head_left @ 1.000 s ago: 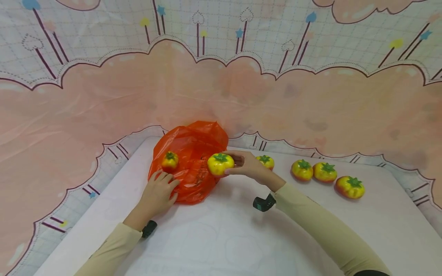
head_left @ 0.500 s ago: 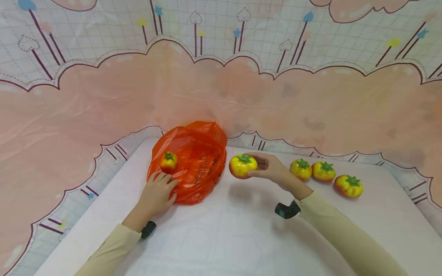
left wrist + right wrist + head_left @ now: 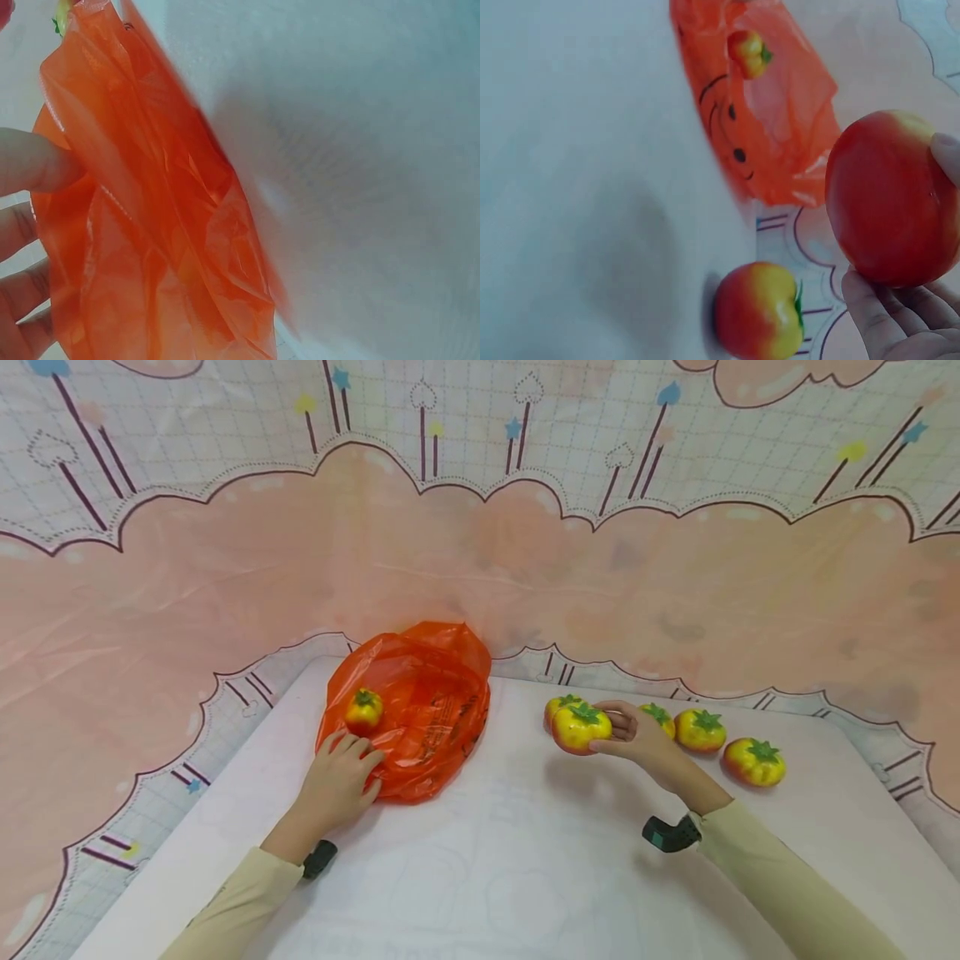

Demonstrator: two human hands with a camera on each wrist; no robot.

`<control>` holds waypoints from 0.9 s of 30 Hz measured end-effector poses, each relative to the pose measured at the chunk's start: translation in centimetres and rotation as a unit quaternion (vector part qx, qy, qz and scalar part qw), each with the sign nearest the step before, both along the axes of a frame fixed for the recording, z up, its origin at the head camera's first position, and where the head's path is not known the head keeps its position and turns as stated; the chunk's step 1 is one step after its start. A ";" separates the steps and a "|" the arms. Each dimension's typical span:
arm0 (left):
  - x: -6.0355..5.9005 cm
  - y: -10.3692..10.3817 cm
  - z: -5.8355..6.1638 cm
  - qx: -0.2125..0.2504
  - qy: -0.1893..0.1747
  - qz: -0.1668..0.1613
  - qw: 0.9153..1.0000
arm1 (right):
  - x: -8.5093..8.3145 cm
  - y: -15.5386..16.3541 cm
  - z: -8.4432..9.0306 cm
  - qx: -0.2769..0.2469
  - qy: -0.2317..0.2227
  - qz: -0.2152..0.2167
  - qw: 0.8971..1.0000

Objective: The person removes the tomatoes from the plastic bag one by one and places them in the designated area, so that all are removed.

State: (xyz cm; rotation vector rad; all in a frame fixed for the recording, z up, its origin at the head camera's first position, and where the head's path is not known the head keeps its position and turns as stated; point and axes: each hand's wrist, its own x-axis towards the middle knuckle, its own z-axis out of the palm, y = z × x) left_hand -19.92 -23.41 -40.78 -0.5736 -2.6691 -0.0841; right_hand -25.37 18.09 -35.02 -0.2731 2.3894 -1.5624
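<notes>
My right hand (image 3: 637, 739) holds a yellow-and-red tomato (image 3: 576, 731) with a green leafy top, above the table. In the right wrist view its smooth red underside faces the camera, with thumb and fingers around it. Just behind it another tomato (image 3: 757, 311) rests on the table. On the left, my left hand (image 3: 341, 777) grips the near edge of an orange plastic bag (image 3: 427, 752); in the left wrist view the thumb and fingers (image 3: 26, 289) lie at its rim. A smaller yellow-red fruit (image 3: 364, 710) shows in the bag's mouth.
Several more tomatoes, among them one at the far right (image 3: 753, 762), stand in a row on the white table (image 3: 465, 877). A printed pink cloth (image 3: 570, 585) rises behind the table's back edge. Dark camera mounts (image 3: 671, 833) sit at both wrists.
My right hand has moved right with the tomato, from over the bag's right side to in front of the nearest tomato on the table. The left hand has stayed at the bag.
</notes>
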 end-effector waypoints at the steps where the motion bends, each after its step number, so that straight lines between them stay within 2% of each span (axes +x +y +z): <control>1: 0.0 0.0 0.1 0.001 -0.001 0.000 1.000 | 0.1 0.3 -0.1 0.002 -0.001 -0.006 1.000; 9: 0.1 0.0 0.2 0.001 -0.017 0.005 1.000 | 0.2 2.6 -1.9 0.018 -0.001 -0.017 1.000; 14: 0.1 0.0 0.1 -0.006 -0.016 0.009 1.000 | 0.7 3.9 -2.9 0.028 0.000 -0.024 0.999; 21: 0.0 0.0 0.0 -0.008 -0.008 0.007 1.000 | 1.0 5.0 -4.2 0.009 0.020 -0.033 0.999; 27: 0.0 0.0 0.0 -0.008 -0.012 0.008 1.000 | 0.9 5.6 -5.4 0.026 0.010 -0.052 0.998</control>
